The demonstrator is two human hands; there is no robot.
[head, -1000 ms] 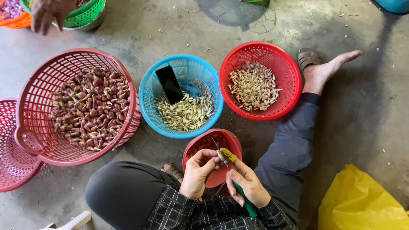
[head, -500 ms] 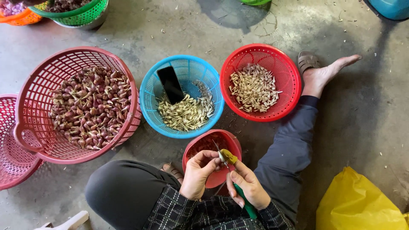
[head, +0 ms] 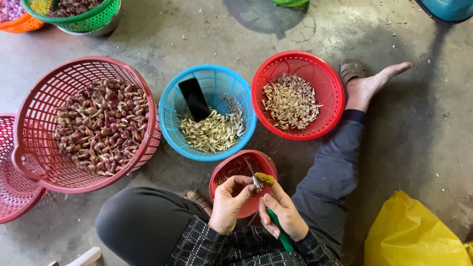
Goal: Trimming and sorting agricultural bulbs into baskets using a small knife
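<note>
The left hand pinches what looks like a small clove over the red bowl; the right hand grips a green-handled knife, blade against it.

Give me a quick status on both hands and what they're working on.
Left hand pinching a small bulb at the knife blade. Right hand gripping the green-handled knife. Both over the small red bowl. Nothing blocking.
</note>
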